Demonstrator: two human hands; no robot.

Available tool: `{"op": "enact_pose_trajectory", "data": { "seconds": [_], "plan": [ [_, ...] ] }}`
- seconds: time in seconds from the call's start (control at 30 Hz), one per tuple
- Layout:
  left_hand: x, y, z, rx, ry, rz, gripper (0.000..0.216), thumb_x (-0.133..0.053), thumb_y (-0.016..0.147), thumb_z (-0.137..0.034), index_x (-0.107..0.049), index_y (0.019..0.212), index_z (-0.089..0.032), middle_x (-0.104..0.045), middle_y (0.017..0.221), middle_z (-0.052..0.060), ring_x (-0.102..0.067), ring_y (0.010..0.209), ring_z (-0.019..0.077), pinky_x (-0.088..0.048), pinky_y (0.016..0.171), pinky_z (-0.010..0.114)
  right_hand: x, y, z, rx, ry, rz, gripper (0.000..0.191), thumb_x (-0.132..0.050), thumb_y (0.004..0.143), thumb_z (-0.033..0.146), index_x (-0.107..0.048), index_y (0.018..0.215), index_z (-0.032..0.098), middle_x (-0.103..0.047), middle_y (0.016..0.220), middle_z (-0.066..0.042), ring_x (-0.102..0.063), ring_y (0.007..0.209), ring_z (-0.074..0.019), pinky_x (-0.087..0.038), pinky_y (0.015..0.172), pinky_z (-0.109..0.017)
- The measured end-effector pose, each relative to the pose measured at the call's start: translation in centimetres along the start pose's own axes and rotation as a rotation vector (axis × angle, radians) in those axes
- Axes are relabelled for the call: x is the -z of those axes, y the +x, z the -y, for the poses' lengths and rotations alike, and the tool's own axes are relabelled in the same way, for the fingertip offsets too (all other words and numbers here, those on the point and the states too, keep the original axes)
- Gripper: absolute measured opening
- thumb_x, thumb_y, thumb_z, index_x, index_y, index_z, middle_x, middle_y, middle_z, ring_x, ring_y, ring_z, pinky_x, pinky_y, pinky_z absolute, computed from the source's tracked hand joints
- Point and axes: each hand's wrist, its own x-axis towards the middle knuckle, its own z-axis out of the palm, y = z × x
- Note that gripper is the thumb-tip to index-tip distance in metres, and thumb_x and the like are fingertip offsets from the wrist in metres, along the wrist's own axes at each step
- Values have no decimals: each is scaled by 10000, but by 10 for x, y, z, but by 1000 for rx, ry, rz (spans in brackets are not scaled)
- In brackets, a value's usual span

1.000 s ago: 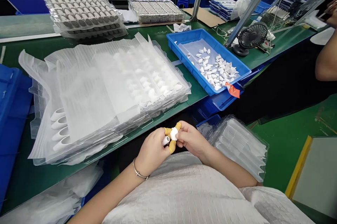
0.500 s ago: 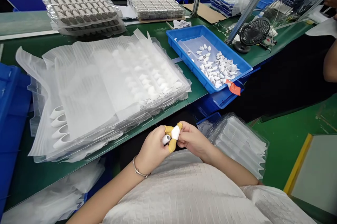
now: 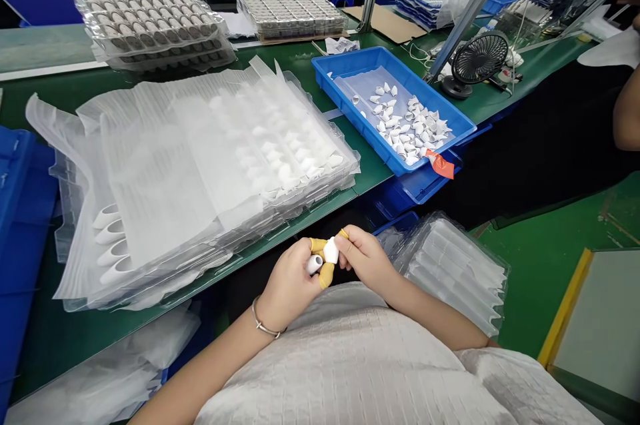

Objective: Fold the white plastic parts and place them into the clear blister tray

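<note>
In front of my belly, my left hand [image 3: 291, 272] is closed, pinching a small white pointed shell-like piece [image 3: 331, 251] between fingers in yellow finger cots. The same hand also keeps a short white tube [image 3: 314, 264] with a round open end tucked against its palm. My right hand [image 3: 366, 255], with a yellow cot on one fingertip, is closed at the right edge of the white piece. Its curled fingers hide part of that contact. More small white pieces of this kind lie loose in a blue tray [image 3: 345, 115] on the bench.
Clear trays [image 3: 280, 212] under translucent foam sheets [image 3: 165, 165] cover the bench ahead. Stacked trays of tubes [image 3: 150, 18] stand behind. A black fan [image 3: 479, 58] sits by a metal post. A co-worker's arm [image 3: 627, 112] is at right. More clear trays [image 3: 450, 272] lie low at right.
Both hands stay together at the same spot. My right fingers have shifted slightly on the white piece, which is turned a little. The whole view has drifted slightly.
</note>
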Motion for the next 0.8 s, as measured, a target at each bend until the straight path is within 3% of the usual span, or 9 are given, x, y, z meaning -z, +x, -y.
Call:
{"op": "enact_pose_trajectory", "data": {
  "seconds": [0.13,0.2,0.27,0.33,0.43,0.5,0.63,0.7,0.8],
  "plan": [
    [-1,-3,-1,53,-154,17,112,-584,792,-242,-570,895,-201,-662,825,20,-602,670,155,-475,584,275,13,10,-9,15,45,-219,265,-499,916,436,-525,781,210,-535,641,27,-512,562,-116,-409,531,-248],
    [-2,-4,-1,70,-185,20,132,-592,798,-261,-577,915,-199,-666,841,25,-600,672,153,-475,579,270,20,13,-13,33,17,-266,158,-566,875,373,-570,910,219,-590,782,0,-574,704,-137,-453,610,-260],
    [-1,-4,-1,79,-198,15,138,-599,799,-269,-579,915,-197,-670,847,27,-595,663,150,-473,572,266,25,12,-13,58,-23,-284,269,-638,815,296,-576,1071,243,-600,957,-21,-582,866,-151,-471,724,-278],
    [0,-4,-1,76,-200,8,132,-597,795,-265,-578,906,-196,-670,841,25,-590,655,148,-472,566,263,27,8,-10,54,-12,-265,345,-656,796,272,-570,1130,252,-585,973,-16,-564,875,-145,-460,760,-282],
    [2,-2,0,52,-159,-7,119,-596,779,-242,-580,888,-196,-658,811,18,-580,644,150,-464,560,266,23,0,0,-31,73,-100,204,-600,851,350,-602,1007,218,-553,762,12,-527,696,-131,-433,663,-278],
    [2,-1,1,33,-113,-9,123,-593,778,-234,-580,894,-194,-648,795,16,-573,642,154,-457,560,273,18,-5,5,-58,71,-7,216,-625,838,392,-584,952,213,-513,687,34,-481,619,-120,-397,603,-268],
    [3,1,2,-41,39,56,83,-574,779,-231,-566,849,-186,-623,773,30,-564,660,174,-444,563,295,5,-8,11,-20,-180,10,355,-786,702,398,-500,820,222,-434,646,69,-383,567,-98,-292,519,-240],
    [3,1,2,-70,89,59,57,-559,797,-245,-553,808,-190,-602,732,26,-551,643,174,-435,554,299,1,-5,11,15,-269,17,358,-738,757,424,-452,730,211,-430,637,62,-379,568,-99,-275,509,-242],
    [4,0,3,-67,27,46,59,-566,813,-251,-565,823,-193,-620,756,23,-569,658,167,-454,574,293,2,4,8,56,-240,31,365,-512,926,452,-426,670,205,-465,603,42,-432,552,-106,-322,529,-251]
  ]
}}
